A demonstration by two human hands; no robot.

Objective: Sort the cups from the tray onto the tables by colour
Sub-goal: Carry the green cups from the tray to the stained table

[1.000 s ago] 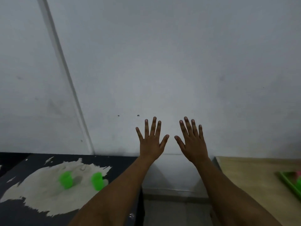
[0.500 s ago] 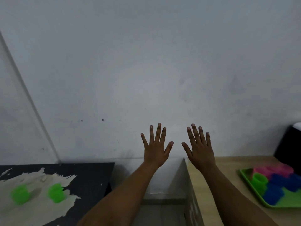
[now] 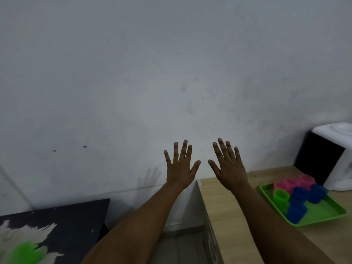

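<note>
My left hand and my right hand are raised side by side in front of the wall, fingers spread, both holding nothing. At the right, a green tray lies on the light wooden table. It holds pink cups, blue cups and one green cup. On the dark table at the lower left a blurred green cup stands on a pale worn patch. My right hand hovers over the wooden table's far left corner, well left of the tray.
A white and black appliance stands behind the tray against the wall. A floor gap separates the two tables. The grey wall fills most of the view.
The view has swung to the right: the dark table and green cups slid toward the left edge, and the tray and appliance came into sight. Both hands stay raised and spread.
</note>
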